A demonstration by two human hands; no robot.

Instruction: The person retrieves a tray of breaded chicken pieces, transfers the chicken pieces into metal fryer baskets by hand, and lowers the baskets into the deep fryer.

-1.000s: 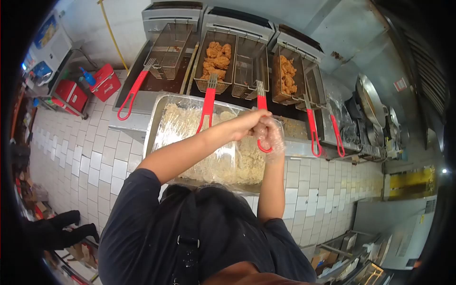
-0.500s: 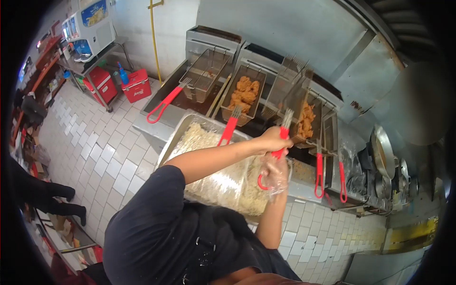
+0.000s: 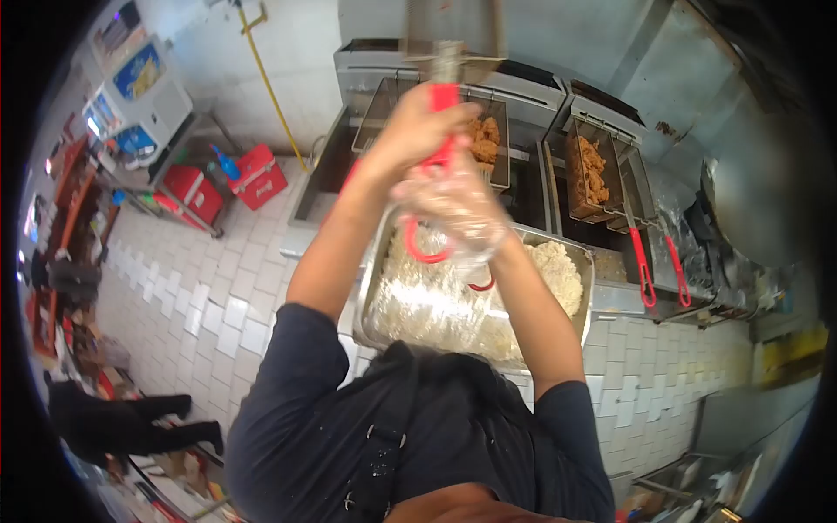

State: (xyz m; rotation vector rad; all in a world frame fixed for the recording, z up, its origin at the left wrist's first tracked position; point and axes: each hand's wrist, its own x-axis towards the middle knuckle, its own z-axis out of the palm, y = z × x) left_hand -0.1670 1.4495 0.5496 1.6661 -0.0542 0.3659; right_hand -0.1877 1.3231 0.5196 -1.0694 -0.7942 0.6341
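Observation:
A wire fryer basket (image 3: 453, 28) is lifted in front of me at the top of the view, slightly blurred by motion. My bare left hand (image 3: 427, 131) wraps round its red handle (image 3: 445, 94), near the wire end. Lower down, my right hand (image 3: 458, 205), in a clear plastic glove, is closed on the same handle, whose loop sticks out below. Behind my hands, a second basket holds fried chicken (image 3: 485, 141) over the fryer (image 3: 527, 187). Beneath my forearms stands a metal tray (image 3: 370, 292) of flour-like breading (image 3: 549, 275), partly under clear plastic.
To the right, another basket (image 3: 621, 148) of fried chicken rests over a fryer, with red handles (image 3: 643, 266) jutting out. A drink dispenser (image 3: 144, 96) and red coolers (image 3: 259, 177) stand at left. A person's dark-clothed legs (image 3: 157, 410) show at lower left.
Both hands have moved the held basket up and to the left, from over the fryers to in front of the wall. The view has turned to the right.

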